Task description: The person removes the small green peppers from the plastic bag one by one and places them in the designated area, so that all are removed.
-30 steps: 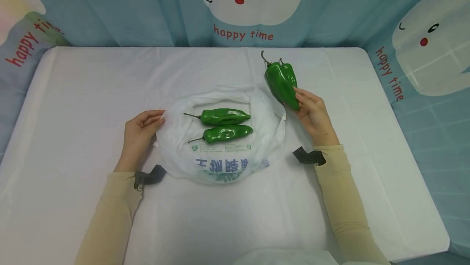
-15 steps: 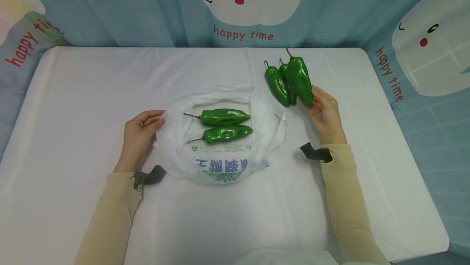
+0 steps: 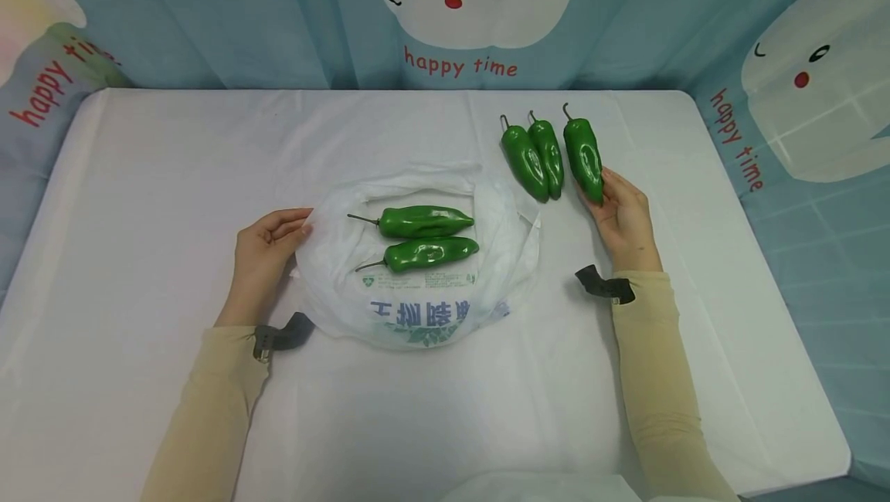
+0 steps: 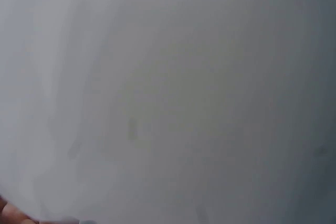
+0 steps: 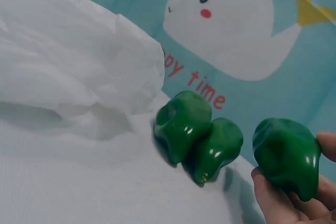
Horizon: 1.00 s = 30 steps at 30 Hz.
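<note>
My left hand (image 3: 267,255) pinches the left edge of a white plastic bag (image 3: 417,178) with blue and green print. Two long green peppers (image 3: 427,221) lie side by side in the bag's opening, stems to the left. At the back right, my right hand (image 3: 622,216) holds the lower end of another green pepper (image 3: 582,150), its stem pointing away. Just left of it, a pair of green peppers (image 3: 524,164) lies together on the cloth. The right wrist view shows the held pepper (image 5: 287,156) between thumb and fingers; the left wrist view is filled by the blurred bag (image 4: 173,93).
A white cloth covers the table (image 3: 139,178), whose back edge meets a blue printed curtain (image 3: 278,15). Black straps (image 3: 281,332) sit at both wrists. A pale, translucent thing (image 3: 535,486) shows at the front edge.
My right hand has moved the pepper it holds to the right, away from the pair, uncovering both of them. My left hand, the bag and the peppers in it stay put.
</note>
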Motion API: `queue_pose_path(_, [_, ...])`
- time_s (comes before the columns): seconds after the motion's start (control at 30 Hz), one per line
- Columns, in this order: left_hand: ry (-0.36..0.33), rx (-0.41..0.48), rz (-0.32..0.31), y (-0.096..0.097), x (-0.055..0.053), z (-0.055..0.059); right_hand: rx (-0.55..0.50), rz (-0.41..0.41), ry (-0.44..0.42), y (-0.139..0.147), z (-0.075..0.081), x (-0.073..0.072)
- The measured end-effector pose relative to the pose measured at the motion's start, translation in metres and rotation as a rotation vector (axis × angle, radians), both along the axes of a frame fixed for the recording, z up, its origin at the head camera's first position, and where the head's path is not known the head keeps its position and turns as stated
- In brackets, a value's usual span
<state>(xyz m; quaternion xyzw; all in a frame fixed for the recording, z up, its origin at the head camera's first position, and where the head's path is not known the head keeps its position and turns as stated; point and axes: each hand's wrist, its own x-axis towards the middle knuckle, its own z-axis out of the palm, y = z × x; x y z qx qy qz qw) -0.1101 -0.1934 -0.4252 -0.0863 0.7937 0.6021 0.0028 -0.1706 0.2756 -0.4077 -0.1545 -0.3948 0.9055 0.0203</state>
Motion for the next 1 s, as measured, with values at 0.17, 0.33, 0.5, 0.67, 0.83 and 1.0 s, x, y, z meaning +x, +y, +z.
queue_pose_path(0.17, [0.0, -0.001, -0.002, 0.0, 0.0, 0.0, 0.064, 0.009, -0.028, 0.003, -0.005, -0.001])
queue_pose_path(0.33, [0.0, -0.019, 0.005, 0.001, 0.0, -0.001, 0.197, -0.012, -0.046, 0.002, -0.008, -0.001])
queue_pose_path(0.5, [-0.001, -0.034, 0.012, 0.002, -0.001, -0.001, 0.378, -0.056, -0.073, -0.001, -0.008, -0.002])
queue_pose_path(0.67, [0.011, -0.028, 0.01, 0.002, -0.001, 0.0, 0.583, -0.11, -0.105, -0.004, -0.008, -0.004])
queue_pose_path(0.83, [0.013, -0.027, 0.007, 0.002, 0.0, 0.001, 0.663, -0.144, -0.094, -0.004, -0.01, -0.005])
queue_pose_path(1.0, [0.009, -0.032, 0.006, 0.002, 0.0, 0.001, 0.695, -0.161, -0.097, -0.003, -0.012, -0.006])
